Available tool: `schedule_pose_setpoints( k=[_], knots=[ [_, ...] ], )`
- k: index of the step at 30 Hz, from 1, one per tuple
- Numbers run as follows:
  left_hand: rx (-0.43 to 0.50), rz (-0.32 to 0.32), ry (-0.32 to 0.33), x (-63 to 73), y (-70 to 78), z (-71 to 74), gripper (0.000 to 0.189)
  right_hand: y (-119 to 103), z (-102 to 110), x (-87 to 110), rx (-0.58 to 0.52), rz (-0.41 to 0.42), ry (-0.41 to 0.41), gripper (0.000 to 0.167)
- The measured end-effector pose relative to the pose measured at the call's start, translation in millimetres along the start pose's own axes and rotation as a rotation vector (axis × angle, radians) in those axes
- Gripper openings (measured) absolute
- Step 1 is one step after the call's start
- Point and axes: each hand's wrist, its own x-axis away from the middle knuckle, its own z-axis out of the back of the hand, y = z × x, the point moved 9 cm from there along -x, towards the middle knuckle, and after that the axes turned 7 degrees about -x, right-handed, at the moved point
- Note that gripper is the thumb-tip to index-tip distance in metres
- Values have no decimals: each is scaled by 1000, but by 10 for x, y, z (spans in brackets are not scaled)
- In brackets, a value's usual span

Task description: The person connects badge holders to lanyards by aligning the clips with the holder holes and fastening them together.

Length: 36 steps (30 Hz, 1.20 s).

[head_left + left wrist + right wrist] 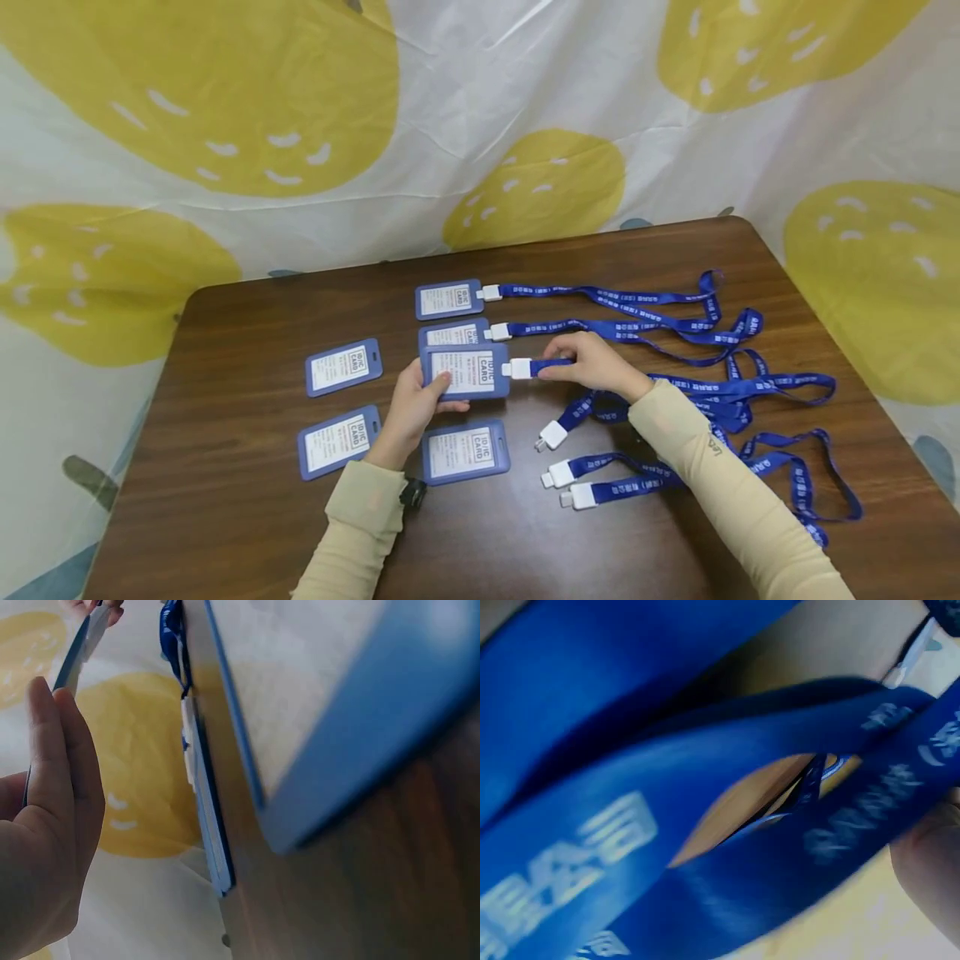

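My left hand (411, 410) grips a blue ID card holder (483, 360) by its left end, thumb on the front and fingers underneath. A white clip (519, 369) sits at the holder's right end, on a blue lanyard (551, 365). Close to that clip, my right hand (596, 364) pinches the lanyard's strap between thumb and fingers. In the left wrist view the gripped holder appears nearly edge-on beyond the left hand (52, 817). Printed blue straps (735, 772) fill most of the right wrist view and partly hide the right hand (934, 859).
Behind the held holder lie two holders with lanyards, the far one (448, 299) and a partly covered one (453, 333). Loose holders lie left (343, 367), front left (337, 442) and in front (467, 452). Lanyards with white clips (581, 497) spread across the brown table (247, 517).
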Motion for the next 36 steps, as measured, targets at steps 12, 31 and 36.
schedule_pose_setpoints(
  k=[12, 31, 36],
  knots=[
    [15, 65, 0, 2, -82, 30, 29, 66, 79, 40, 68, 44, -22, 10],
    [-712, 89, 65, -86, -85, 250, 24, 361, 295, 94, 135, -74, 1, 10],
    [-750, 83, 58, -99, -78, 257, 21, 412, 325, 82, 168, -93, 20, 10]
  ],
)
